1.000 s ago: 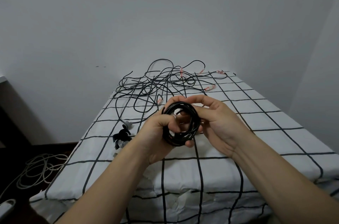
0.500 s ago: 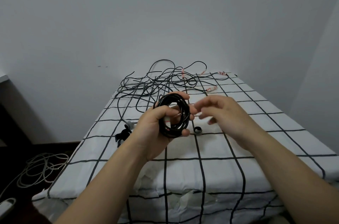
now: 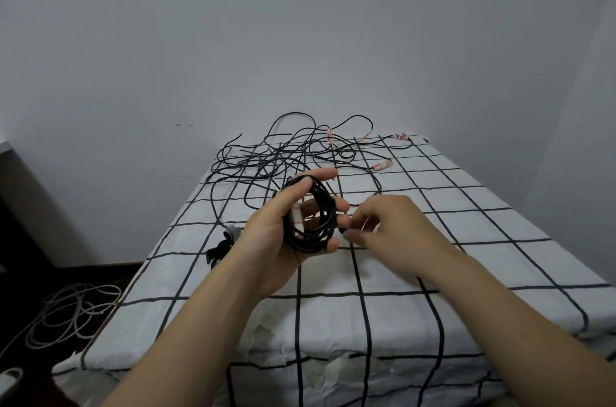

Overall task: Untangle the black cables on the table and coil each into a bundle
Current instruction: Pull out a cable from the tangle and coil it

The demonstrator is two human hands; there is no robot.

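Note:
My left hand point(image 3: 273, 240) grips a coiled bundle of black cable point(image 3: 321, 223), held upright above the table, with a white-and-red tagged end showing inside the loop. My right hand point(image 3: 396, 233) is just right of the bundle, low over the cloth, its thumb and fingers pinching a small black piece point(image 3: 345, 232) that looks like a strap. A tangle of loose black cables point(image 3: 283, 156) with red-and-white tagged ends lies at the far end of the table, apart from both hands.
The table wears a white cloth with a black grid point(image 3: 466, 240). Several black and grey straps point(image 3: 221, 245) lie near its left edge. A white cable point(image 3: 73, 310) is heaped on the dark floor at left. Walls close off the back and right.
My right hand let go of the bundle, dropped to the table and picked up the small black piece. The left hand kept the coil and shifted slightly left.

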